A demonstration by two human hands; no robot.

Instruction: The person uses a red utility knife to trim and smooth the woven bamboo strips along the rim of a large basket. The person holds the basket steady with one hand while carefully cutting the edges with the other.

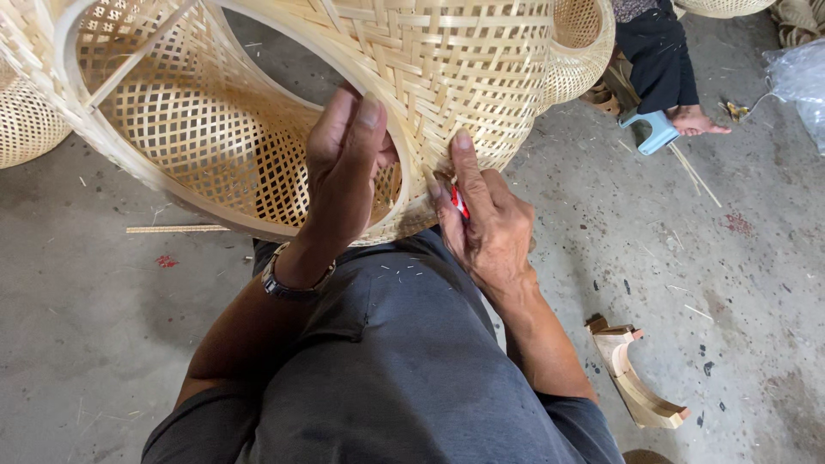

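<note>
From the head camera, your left hand [348, 167] wraps its fingers over the rim of the large pale woven bamboo basket [464, 69] filling the upper centre of the frame, resting on your lap. Your right hand [485, 228] pinches a small red tool [460, 202] against the basket's outer weave, thumb pressed flat. At lower right a curved wooden block [636, 387] lies on the grey concrete floor [730, 283]. At upper right another person's bare foot [696, 120] rests beside a light-blue plastic stool [653, 131]. A thin bamboo strip [176, 228] lies at left.
</note>
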